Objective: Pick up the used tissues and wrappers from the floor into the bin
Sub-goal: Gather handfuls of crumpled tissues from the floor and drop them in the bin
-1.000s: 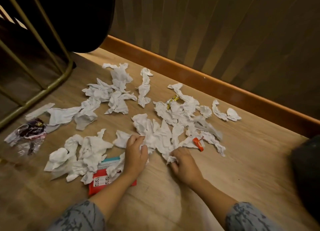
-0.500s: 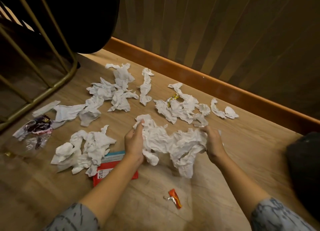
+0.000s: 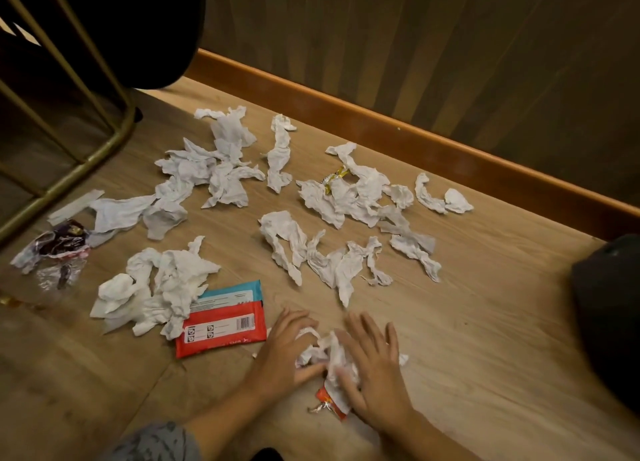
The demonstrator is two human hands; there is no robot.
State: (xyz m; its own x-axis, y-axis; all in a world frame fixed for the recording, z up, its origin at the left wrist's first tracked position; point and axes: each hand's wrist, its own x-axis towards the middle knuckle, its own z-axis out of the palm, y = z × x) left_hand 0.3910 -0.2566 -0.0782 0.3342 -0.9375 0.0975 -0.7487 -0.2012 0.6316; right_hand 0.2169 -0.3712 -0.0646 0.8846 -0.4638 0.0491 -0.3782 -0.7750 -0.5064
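The job is only just starting. Most of the mess is on the floor (image 3: 467,322), and nothing can be seen going into a bin yet. A dark round thing (image 3: 609,308) sits at the 3 o'clock edge of the view. It may be the bin, but only a part of it shows, so I cannot be sure.

Both hands are low in the view, at about 6 o'clock. The left hand (image 3: 287,349) and the right hand (image 3: 374,374) press in from each side on a small wad of tissue (image 3: 323,351). The fingers of both hands are spread out and lie flat on the wad, more like squashing it together than lifting it. A little orange wrapper (image 3: 329,400) lies right under the edge of the right hand, touching the wad.

A lot is left to pick up. A loose bunch of tissues (image 3: 325,256) lies in the middle of the floor. More tissues (image 3: 353,197) lie toward 1 o'clock, with a small yellow wrapper (image 3: 334,178) on top of them. Another big heap (image 3: 207,173) lies toward 11 o'clock. A fat pile (image 3: 156,287) sits at 9 o'clock, partly on top of a red and blue pack (image 3: 225,325). A clear and purple wrapper (image 3: 59,249) lies far out at the 9 o'clock edge.

The tissues are white, thin and very crumpled. Some are twisted into long strips. They look soft and light, so they should squash down into small balls.
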